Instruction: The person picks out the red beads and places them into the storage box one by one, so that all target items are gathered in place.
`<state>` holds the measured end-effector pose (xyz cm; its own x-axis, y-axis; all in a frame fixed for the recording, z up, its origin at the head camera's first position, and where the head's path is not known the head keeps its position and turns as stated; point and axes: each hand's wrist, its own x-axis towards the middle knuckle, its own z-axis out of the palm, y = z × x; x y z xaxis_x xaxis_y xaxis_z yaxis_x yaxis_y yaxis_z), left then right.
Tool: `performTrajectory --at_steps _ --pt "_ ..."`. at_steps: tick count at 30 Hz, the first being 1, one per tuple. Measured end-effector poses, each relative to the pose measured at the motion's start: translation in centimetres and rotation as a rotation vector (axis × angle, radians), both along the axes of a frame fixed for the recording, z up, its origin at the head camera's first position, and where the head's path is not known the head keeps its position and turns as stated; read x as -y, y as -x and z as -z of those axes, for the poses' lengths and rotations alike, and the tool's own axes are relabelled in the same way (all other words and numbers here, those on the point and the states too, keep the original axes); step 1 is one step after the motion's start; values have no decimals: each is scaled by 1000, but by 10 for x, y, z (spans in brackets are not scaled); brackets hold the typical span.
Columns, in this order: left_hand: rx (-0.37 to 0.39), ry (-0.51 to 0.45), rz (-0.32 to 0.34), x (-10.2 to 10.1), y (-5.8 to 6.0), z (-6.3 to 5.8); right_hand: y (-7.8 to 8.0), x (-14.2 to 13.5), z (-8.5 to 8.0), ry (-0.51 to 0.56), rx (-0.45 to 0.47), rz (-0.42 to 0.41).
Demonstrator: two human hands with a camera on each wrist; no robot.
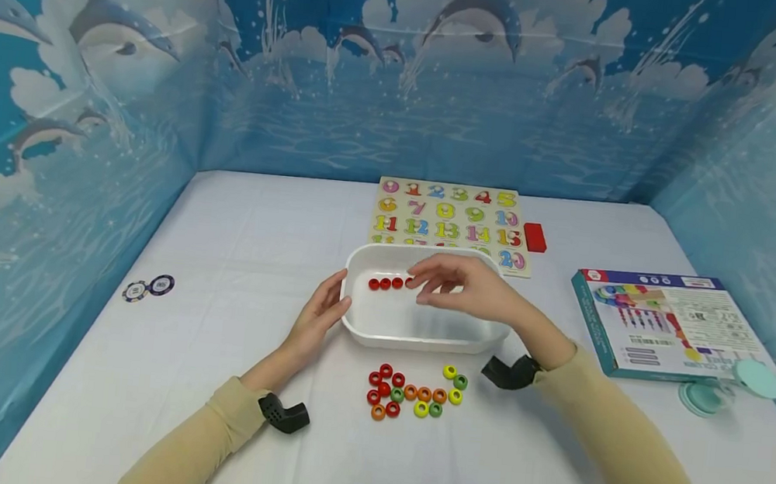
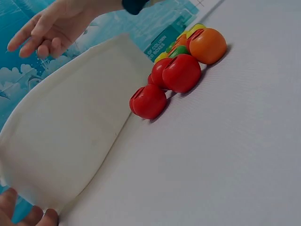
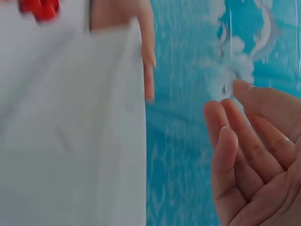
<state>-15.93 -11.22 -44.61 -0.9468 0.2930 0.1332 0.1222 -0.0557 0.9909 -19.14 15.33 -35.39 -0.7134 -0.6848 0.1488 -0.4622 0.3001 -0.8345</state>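
A white plastic basin (image 1: 421, 337) stands on the table in the head view. Inside it, red beads (image 1: 385, 283) lie in a short row, the rightmost partly covered by fingers. My left hand (image 1: 313, 319) holds the basin's left end, thumb and fingertips at the rim; its fingertips (image 2: 44, 219) also show against the edge in the left wrist view. Over the basin, my right hand (image 1: 461, 284) is loosely bent with fingertips close to the row's right end. In the right wrist view, this hand (image 3: 258, 160) has nothing between thumb and fingers.
Red, orange, green and yellow beads (image 1: 424, 393) lie in front of the basin. Behind it is a number board (image 1: 445, 210), beside a red block (image 1: 535, 237). A flat game box (image 1: 675, 324) and a mint-lidded jar (image 1: 704, 399) sit right; two chips (image 1: 162, 285) lie far left.
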Motion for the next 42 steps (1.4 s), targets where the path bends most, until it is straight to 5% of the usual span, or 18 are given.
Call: performTrajectory --at_steps 6,12,15,26,31,42 --pt "1 5 -7 0 0 0 -62 15 6 76 -39 -96" --pt "-6 -1 -1 -1 0 3 -84 19 50 141 -139 -121" --pt "-4 0 -1 -1 0 4 -90 19 53 118 -119 -83" --pt "4 5 0 -1 0 3 -84 17 72 71 -180 -75" --pt "-4 2 3 -1 -1 2 -79 18 95 13 -221 -14" --pt "3 12 -8 -1 -2 3 -78 21 105 -54 -101 138"
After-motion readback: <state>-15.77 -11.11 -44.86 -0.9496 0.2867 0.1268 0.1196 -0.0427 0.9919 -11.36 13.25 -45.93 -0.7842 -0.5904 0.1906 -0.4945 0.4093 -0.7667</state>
